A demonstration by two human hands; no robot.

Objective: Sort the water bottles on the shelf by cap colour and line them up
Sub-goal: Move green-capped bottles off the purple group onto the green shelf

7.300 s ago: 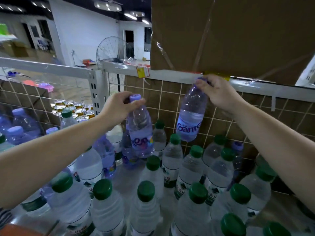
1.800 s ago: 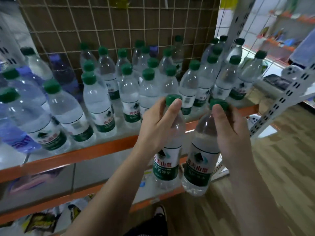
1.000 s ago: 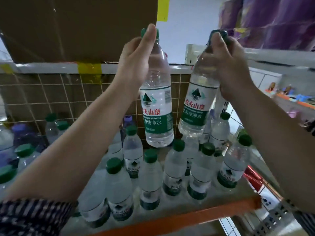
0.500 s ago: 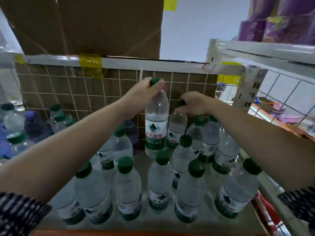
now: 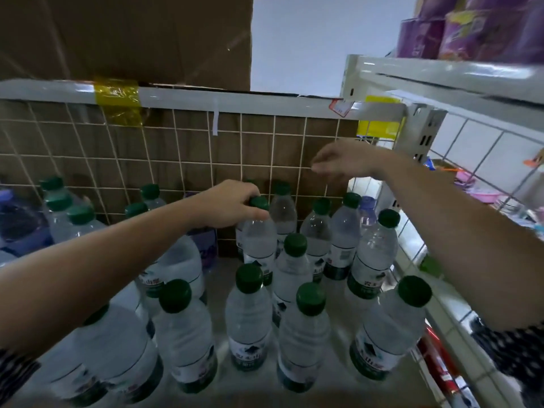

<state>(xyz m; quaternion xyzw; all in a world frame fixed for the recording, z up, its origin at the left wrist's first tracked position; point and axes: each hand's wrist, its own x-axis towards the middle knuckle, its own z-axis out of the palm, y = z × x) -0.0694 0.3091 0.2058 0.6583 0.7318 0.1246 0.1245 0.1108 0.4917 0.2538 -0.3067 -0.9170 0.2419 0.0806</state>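
Observation:
My left hand (image 5: 231, 204) grips the green cap of a clear water bottle (image 5: 259, 237) standing upright near the back of the shelf. Right of it stands another green-capped bottle (image 5: 283, 212) against the wire grid. My right hand (image 5: 341, 160) hovers above and to the right of that bottle, fingers loosely curled, holding nothing. Several more green-capped bottles (image 5: 304, 325) stand in rough rows toward the front. Purple-capped bottles show at the far left (image 5: 17, 219) and at the back right (image 5: 368, 207).
A wire grid (image 5: 176, 148) with brown backing closes the shelf's rear. A white shelf rail (image 5: 206, 97) carries a large cardboard box (image 5: 126, 39) overhead. A white upright (image 5: 424, 136) and another shelf with purple packs (image 5: 471, 28) stand at the right.
My left hand has lowered its bottle onto the shelf beside the back row. My right hand has let go of its bottle and risen away from it.

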